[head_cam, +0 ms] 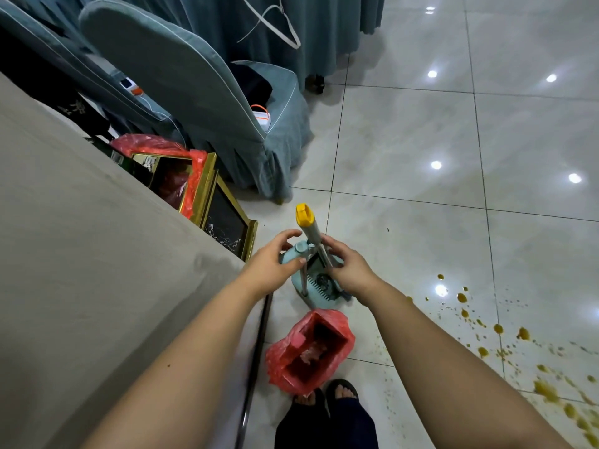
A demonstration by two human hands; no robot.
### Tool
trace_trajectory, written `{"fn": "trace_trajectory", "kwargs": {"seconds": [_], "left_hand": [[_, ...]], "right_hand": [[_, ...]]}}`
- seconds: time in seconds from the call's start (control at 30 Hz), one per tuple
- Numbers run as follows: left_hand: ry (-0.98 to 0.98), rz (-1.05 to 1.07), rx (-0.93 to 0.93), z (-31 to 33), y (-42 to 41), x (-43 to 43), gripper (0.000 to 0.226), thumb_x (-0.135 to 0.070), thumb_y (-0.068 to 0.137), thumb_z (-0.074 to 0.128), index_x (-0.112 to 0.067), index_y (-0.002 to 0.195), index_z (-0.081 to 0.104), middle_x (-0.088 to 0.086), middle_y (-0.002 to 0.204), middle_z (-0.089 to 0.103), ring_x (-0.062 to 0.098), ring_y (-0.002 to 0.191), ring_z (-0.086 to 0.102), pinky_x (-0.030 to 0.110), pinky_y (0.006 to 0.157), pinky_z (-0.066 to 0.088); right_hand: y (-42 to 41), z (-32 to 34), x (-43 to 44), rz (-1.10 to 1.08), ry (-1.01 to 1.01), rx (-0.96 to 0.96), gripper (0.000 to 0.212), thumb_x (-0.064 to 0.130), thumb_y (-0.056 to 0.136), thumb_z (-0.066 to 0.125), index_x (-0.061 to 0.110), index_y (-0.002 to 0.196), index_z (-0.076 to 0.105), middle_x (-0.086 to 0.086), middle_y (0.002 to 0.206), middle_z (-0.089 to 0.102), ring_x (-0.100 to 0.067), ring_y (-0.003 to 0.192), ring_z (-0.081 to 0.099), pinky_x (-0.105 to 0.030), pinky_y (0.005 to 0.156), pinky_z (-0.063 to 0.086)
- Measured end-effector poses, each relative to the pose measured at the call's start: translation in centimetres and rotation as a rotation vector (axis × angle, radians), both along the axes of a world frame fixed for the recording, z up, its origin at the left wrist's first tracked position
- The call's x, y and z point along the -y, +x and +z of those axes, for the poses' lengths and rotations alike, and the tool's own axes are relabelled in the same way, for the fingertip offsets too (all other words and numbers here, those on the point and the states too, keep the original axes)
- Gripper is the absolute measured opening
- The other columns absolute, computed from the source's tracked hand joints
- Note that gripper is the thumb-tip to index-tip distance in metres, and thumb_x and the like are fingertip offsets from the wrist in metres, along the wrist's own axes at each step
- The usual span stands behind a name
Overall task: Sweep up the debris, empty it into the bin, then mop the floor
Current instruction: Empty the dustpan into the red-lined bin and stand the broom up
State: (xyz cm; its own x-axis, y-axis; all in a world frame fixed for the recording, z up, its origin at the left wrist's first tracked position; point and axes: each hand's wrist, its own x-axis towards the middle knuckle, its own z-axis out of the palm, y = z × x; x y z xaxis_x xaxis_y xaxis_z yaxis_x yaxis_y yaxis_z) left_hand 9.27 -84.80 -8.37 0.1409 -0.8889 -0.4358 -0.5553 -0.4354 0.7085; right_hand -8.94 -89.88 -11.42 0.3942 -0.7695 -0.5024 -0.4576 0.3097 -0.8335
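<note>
A pale blue dustpan (319,291) with comb teeth stands upright on the tiled floor, just past a small bin (311,350) lined with a red bag. A broom handle (311,226) with a yellow cap rises from it. My right hand (348,268) wraps its fingers and thumb around the handle's shaft. My left hand (274,259) hovers open beside the dustpan's rounded top, thumb touching it. Orange-yellow spill drops (522,333) spread over the floor at the right. A dark pole (256,367) leans along the table edge.
A beige-clothed table (81,254) fills the left. Teal-covered chairs (194,92) stand behind, with a gold-framed bin with a red bag (194,176) and a black gold-framed box (227,222) beside them. My sandalled feet (324,396) are by the small bin. Open tiled floor lies ahead right.
</note>
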Motion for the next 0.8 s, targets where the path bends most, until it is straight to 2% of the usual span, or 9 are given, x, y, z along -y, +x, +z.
{"fn": "trace_trajectory", "kwargs": {"seconds": [0.1, 0.2, 0.3, 0.37, 0.5, 0.57, 0.67, 0.73, 0.8], "left_hand": [[0.062, -0.067, -0.106, -0.2, 0.7, 1.0, 0.049, -0.027, 0.086, 0.068, -0.043, 0.126, 0.046, -0.005, 0.115, 0.059, 0.012, 0.105, 0.059, 0.028, 0.088, 0.049], [0.042, -0.099, -0.134, -0.8, 0.8, 1.4, 0.053, -0.015, 0.086, 0.068, -0.034, 0.131, 0.048, -0.004, 0.114, 0.06, 0.007, 0.103, 0.061, 0.013, 0.079, 0.046], [0.016, -0.129, -0.132, -1.4, 0.3, 1.4, 0.058, -0.014, 0.086, 0.066, -0.038, 0.134, 0.045, -0.009, 0.111, 0.062, -0.001, 0.098, 0.061, 0.013, 0.08, 0.048], [-0.009, -0.139, -0.127, -1.3, 0.2, 1.3, 0.058, -0.013, 0.087, 0.065, -0.041, 0.134, 0.045, -0.014, 0.11, 0.063, -0.004, 0.099, 0.06, 0.009, 0.08, 0.047], [-0.024, -0.103, -0.164, -1.3, 0.4, 1.2, 0.058, -0.009, 0.087, 0.065, -0.037, 0.134, 0.046, -0.003, 0.108, 0.062, 0.007, 0.098, 0.061, 0.02, 0.083, 0.049], [-0.023, -0.114, -0.162, -1.4, 0.4, 1.1, 0.06, -0.009, 0.086, 0.066, -0.038, 0.134, 0.048, -0.004, 0.109, 0.062, 0.008, 0.101, 0.061, 0.025, 0.088, 0.049], [-0.032, -0.114, -0.163, -1.5, 0.5, 1.2, 0.059, -0.007, 0.086, 0.065, -0.042, 0.131, 0.05, -0.007, 0.115, 0.064, 0.01, 0.107, 0.06, 0.029, 0.094, 0.049], [-0.029, -0.103, -0.175, -1.5, 0.7, 1.5, 0.058, -0.005, 0.087, 0.063, -0.042, 0.129, 0.051, -0.008, 0.115, 0.065, 0.01, 0.107, 0.06, 0.028, 0.093, 0.05], [-0.015, -0.103, -0.17, -1.5, 1.0, 1.7, 0.056, -0.005, 0.087, 0.062, -0.041, 0.129, 0.052, -0.01, 0.113, 0.066, 0.009, 0.107, 0.06, 0.028, 0.093, 0.05]], "right_hand": [[0.4, -2.1, -0.5, -0.02, 0.059, 0.05, 0.077, -0.008, 0.081, 0.063, 0.043, 0.136, 0.048, 0.003, 0.134, 0.055, -0.015, 0.12, 0.054, -0.033, 0.104, 0.046], [1.2, -4.2, -0.3, -0.019, -0.016, 0.038, 0.065, -0.006, 0.085, 0.063, 0.036, 0.133, 0.048, 0.002, 0.131, 0.055, -0.017, 0.122, 0.05, -0.026, 0.1, 0.043], [1.9, -6.3, 0.3, -0.006, -0.108, -0.079, 0.047, -0.002, 0.095, 0.049, 0.02, 0.136, 0.05, 0.001, 0.124, 0.057, -0.015, 0.111, 0.054, -0.013, 0.081, 0.04], [2.6, -7.3, 0.7, -0.064, -0.149, -0.129, 0.036, 0.002, 0.097, 0.045, 0.02, 0.124, 0.06, 0.0, 0.111, 0.063, -0.016, 0.1, 0.059, -0.021, 0.075, 0.043], [3.1, -7.7, 0.4, -0.133, -0.195, -0.063, 0.03, 0.004, 0.094, 0.05, 0.017, 0.115, 0.067, -0.005, 0.106, 0.07, -0.023, 0.102, 0.064, -0.037, 0.088, 0.049], [2.9, -7.8, -0.2, -0.129, -0.2, -0.031, 0.034, 0.002, 0.091, 0.054, 0.018, 0.119, 0.065, 0.001, 0.107, 0.069, -0.02, 0.102, 0.063, -0.03, 0.085, 0.047], [3.1, -8.3, -0.9, -0.057, -0.242, -0.016, 0.048, 0.009, 0.08, 0.073, 0.021, 0.124, 0.059, 0.015, 0.109, 0.061, -0.001, 0.097, 0.054, -0.011, 0.077, 0.04], [4.2, -9.3, -1.0, -0.108, -0.255, 0.026, 0.054, 0.017, 0.072, 0.083, 0.021, 0.12, 0.059, 0.012, 0.114, 0.063, -0.002, 0.102, 0.055, -0.017, 0.084, 0.043], [5.4, -10.3, -1.3, -0.168, -0.291, 0.02, 0.046, 0.026, 0.073, 0.081, 0.025, 0.113, 0.059, 0.009, 0.115, 0.065, -0.008, 0.107, 0.059, -0.028, 0.087, 0.049]]}}
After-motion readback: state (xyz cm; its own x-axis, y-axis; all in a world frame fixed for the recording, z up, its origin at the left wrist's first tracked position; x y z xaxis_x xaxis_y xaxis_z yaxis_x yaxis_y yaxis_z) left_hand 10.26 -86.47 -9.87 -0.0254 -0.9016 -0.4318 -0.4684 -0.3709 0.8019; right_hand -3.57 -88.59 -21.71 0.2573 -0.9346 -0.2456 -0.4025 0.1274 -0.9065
